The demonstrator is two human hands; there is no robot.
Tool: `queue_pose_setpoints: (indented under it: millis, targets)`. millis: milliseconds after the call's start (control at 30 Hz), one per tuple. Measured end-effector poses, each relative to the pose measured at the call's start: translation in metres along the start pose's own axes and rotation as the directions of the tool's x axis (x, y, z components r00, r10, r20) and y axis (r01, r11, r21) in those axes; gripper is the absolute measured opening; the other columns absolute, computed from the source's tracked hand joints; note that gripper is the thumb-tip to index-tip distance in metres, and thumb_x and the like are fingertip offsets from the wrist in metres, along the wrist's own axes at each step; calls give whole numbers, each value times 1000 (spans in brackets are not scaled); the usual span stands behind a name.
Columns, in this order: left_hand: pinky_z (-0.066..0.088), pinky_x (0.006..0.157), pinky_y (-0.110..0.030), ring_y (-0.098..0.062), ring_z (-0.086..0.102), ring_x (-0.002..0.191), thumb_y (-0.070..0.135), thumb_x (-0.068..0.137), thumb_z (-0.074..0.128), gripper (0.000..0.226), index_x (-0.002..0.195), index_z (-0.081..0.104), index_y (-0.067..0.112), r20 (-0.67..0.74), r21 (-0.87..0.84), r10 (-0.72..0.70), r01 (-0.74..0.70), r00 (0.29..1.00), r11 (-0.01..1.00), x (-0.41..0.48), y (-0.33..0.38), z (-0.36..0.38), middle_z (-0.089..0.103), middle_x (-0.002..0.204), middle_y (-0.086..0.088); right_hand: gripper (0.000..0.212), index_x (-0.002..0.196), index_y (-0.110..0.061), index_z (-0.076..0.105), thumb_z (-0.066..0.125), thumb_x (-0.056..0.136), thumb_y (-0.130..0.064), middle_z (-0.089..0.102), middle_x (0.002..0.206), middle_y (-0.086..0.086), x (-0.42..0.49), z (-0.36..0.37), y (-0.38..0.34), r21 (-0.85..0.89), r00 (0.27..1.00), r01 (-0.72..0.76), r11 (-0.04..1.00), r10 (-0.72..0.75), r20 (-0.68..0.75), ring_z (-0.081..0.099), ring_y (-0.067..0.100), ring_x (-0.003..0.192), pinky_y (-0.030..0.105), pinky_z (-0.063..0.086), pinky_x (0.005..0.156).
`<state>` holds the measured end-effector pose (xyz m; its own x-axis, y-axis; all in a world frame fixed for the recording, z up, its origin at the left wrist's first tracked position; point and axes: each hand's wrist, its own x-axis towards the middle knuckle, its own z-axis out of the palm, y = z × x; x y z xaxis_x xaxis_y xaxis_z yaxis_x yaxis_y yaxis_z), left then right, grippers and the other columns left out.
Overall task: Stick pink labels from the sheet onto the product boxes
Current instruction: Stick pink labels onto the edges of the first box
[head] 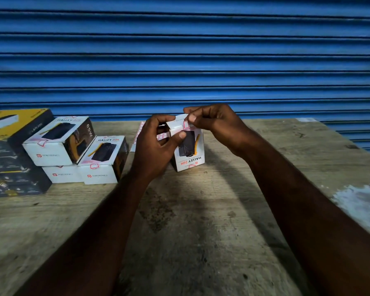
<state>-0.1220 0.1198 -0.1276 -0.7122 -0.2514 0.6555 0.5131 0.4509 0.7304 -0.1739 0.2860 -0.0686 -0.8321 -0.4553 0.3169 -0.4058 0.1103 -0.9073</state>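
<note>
- Blue roller shutter [179, 50] behind, worn wooden table [201, 231] in front of you; the job sits between your two hands at the far middle of the table.
- Pink label [186, 124]: it lies on the front face of the Halley 20K box [188, 150], right at the top edge, directly under your right hand [214, 122].
- Your right thumb and forefinger are closed in a pinch on the label's upper right corner. Whether it is fully stuck down cannot be told.
- The box stands on end, long axis near upright and leaning a little, print upside down to you, lower end seemingly on the table.
- Your left hand [156, 144] grips the box's upper left, fingers [181, 135] curled round it, thumb on the front face just below and left of the label.
- Judgement: the right hand is nearer, so press down and toward you while the left braces.
- The label sheet [139, 131] lies flat behind your left hand, mostly hidden.
- Well to the left sit three more labelled Halley boxes [60, 144], stacked, beside a black-and-yellow box [15, 129].
</note>
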Motion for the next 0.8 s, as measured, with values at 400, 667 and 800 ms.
queue_pose_setpoints:
  millis: [400, 667, 800]
  targets:
    - [49, 83, -12, -1, 65, 99, 20, 82, 74, 37, 115, 60, 14, 13, -1, 0, 0, 1000, 1000, 1, -3, -2, 67, 112, 8, 19, 103, 0, 74, 62, 95, -12, 70, 122, 4, 2, -1, 4, -6, 1000, 0, 1000, 0, -12, 65, 15, 117, 28, 46, 105]
    - [49, 82, -11, -2, 65, 98, 17, 84, 75, 34, 115, 61, 15, 9, -1, -5, 5, 1000, 1000, 1, -3, -3, 68, 111, 4, 10, 88, -14, 75, 67, 91, -8, 67, 121, 0, -1, -2, 2, -55, 999, 29, 998, -27, 25, 61, 9, 119, 19, 45, 102]
    - [47, 80, -7, 5, 64, 95, 13, 85, 76, 34, 116, 61, 13, 6, 3, -12, 12, 1000, 1000, 2, -2, -2, 67, 109, 6, 6, 90, -15, 75, 73, 87, -10, 68, 122, -2, -2, -3, 4, -130, 998, 54, 990, -52, 17, 60, 0, 115, 4, 42, 94]
